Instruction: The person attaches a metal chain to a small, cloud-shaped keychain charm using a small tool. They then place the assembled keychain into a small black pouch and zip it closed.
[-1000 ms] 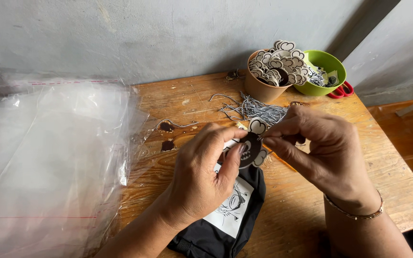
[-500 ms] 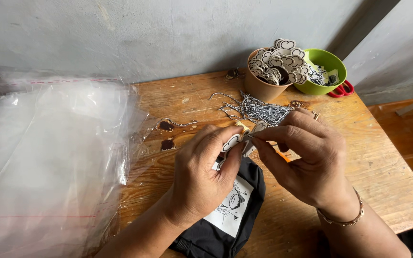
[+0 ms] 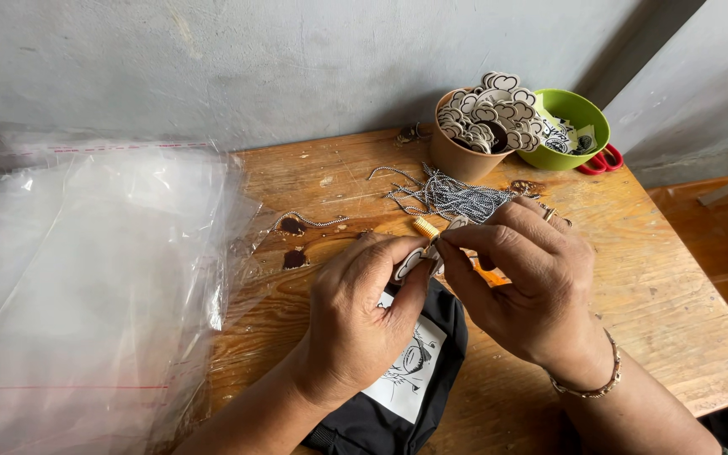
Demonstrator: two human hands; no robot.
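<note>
Above the black pouch [image 3: 381,404] on the wooden table [image 3: 659,295], a small flat charm [image 3: 410,263] sits pinched between the left hand [image 3: 355,324] thumb and forefinger; the right hand [image 3: 528,286] fingertips close on its upper edge.

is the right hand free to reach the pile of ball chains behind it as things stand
Probably yes. The pile of ball chains lies on the open wooden table just beyond the right hand, nothing between them. But its fingers are pinching a small cutout charm together with the left hand, so it isn't free.
</note>
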